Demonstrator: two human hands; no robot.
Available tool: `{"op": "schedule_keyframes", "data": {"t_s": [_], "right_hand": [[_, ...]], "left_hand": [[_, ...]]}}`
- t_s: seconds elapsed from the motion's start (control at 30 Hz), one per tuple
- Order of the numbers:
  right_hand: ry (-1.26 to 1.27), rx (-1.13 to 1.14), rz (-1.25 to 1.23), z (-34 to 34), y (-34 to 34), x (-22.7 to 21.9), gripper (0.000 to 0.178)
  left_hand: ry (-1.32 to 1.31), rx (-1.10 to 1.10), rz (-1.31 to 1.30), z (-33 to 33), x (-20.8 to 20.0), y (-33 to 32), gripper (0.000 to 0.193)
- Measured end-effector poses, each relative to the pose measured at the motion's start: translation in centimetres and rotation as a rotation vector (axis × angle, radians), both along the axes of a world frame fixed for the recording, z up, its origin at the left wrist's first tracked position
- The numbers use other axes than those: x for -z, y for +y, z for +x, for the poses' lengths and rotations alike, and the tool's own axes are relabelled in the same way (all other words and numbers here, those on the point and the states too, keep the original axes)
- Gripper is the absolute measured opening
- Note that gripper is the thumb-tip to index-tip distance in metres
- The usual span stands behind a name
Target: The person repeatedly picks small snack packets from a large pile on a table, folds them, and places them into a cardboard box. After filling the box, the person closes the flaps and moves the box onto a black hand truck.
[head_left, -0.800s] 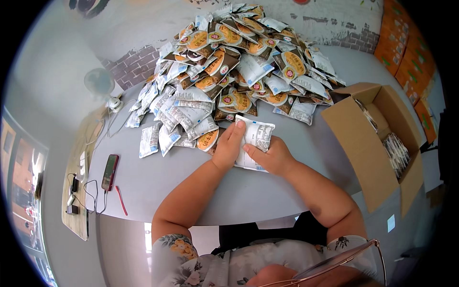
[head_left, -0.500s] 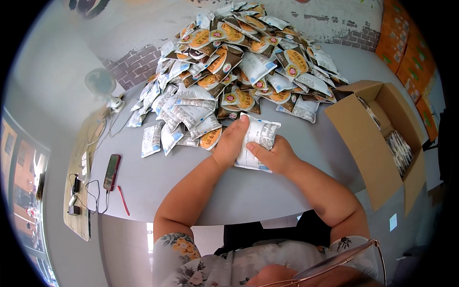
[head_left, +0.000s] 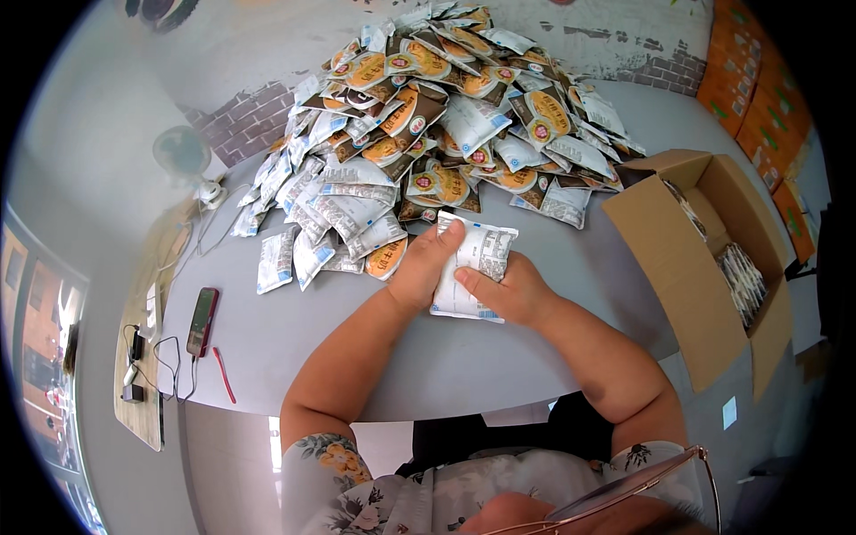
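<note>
White packet (head_left: pixel 473 254): two-handed hold over the table (head_left: pixel 481 374)

Left thumb (head_left: pixel 451 234) rests on the packet's upper left face; right thumb (head_left: pixel 477 283) lies across its right side. Left hand (head_left: pixel 421 272) and right hand (head_left: pixel 523 290) both grasp the packet; the fingers behind it are hidden. Its white printed side is uppermost. Whether its lower edge touches the table cannot be told. Step in hand is judged to be handling a single packet, apart from the rest. Any onward move would call for one hand to maintain its grip while the other releases. Just beyond the hands lies a heap of packets (head_left: pixel 446 116). To the right stands an open carton (head_left: pixel 673 281), with stacked packets (head_left: pixel 740 283) inside. Far left lies a phone (head_left: pixel 202 323).
</note>
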State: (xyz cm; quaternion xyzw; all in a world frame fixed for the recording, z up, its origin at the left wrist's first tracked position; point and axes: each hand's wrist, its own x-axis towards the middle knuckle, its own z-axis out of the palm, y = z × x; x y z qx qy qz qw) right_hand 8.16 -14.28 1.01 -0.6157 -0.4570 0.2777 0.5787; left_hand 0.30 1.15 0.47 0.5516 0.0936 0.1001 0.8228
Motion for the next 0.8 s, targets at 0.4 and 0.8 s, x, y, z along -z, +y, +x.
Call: {"op": "schedule_keyframes", "data": {"t_s": [0.4, 0.8], "right_hand": [[-0.013, -0.007, -0.026, 0.2, -0.1, 0.0, 0.034], [-0.373, -0.172, -0.212, 0.5, -0.2, 0.4, 0.035]], "left_hand": [[-0.048, -0.460, 0.146, 0.8, 0.0, 0.2, 0.035], [-0.448, -0.125, 1.340, -1.1, -2.9, -1.4, 0.032]]}}
